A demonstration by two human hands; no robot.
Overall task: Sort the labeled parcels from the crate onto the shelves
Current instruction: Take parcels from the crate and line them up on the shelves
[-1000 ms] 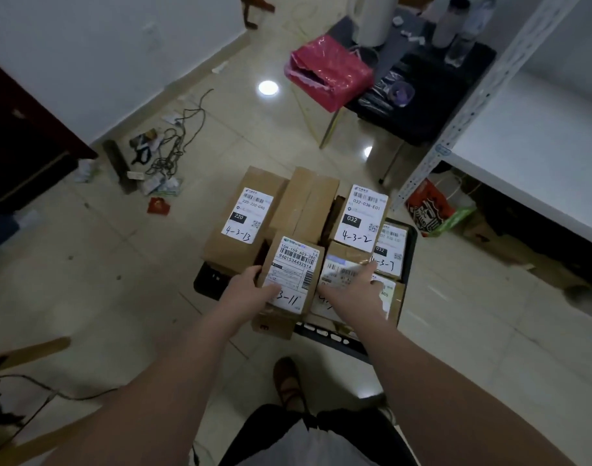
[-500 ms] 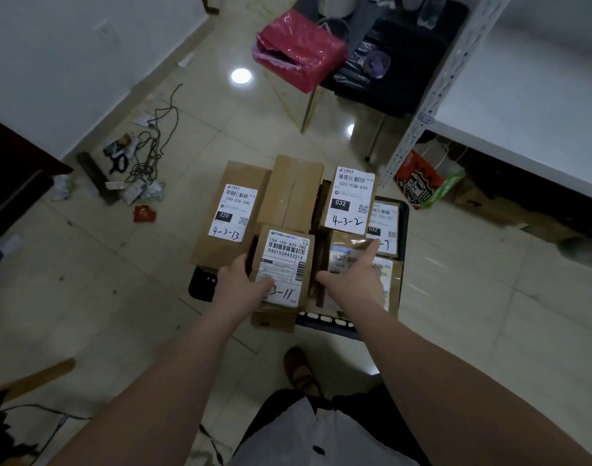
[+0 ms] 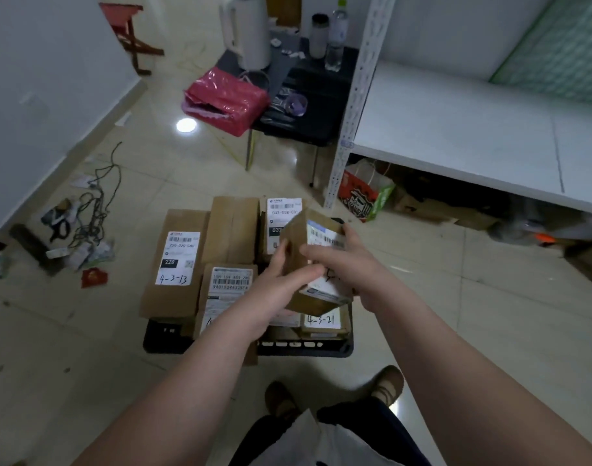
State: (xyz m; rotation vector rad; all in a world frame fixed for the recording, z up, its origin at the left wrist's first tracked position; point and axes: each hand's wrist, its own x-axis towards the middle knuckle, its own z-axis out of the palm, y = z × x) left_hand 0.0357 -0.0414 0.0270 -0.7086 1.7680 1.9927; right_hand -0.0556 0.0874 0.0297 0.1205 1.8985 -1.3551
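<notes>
A black crate (image 3: 166, 334) on the floor is piled with brown cardboard parcels bearing white labels. One parcel is marked 4-3-13 (image 3: 177, 260), another 4-3-21 (image 3: 321, 322). Above the crate's right side I hold a small labeled parcel (image 3: 316, 264), tilted, between both hands. My left hand (image 3: 281, 280) grips its left and near side, and my right hand (image 3: 348, 264) wraps its top and right side. Part of its label is hidden under my fingers. The white shelf (image 3: 456, 129) stands to the right.
A perforated shelf post (image 3: 355, 95) rises just beyond the crate. A red-and-green bag (image 3: 365, 193) and boxes sit under the shelf. A pink bag (image 3: 227, 99), kettle and bottles rest on a dark table behind. Cables and litter (image 3: 86, 210) lie at the left.
My hands left the 3-11 parcel and took up a small parcel from the crate's right side, lifting and tilting it. The view has tipped up toward the shelf.
</notes>
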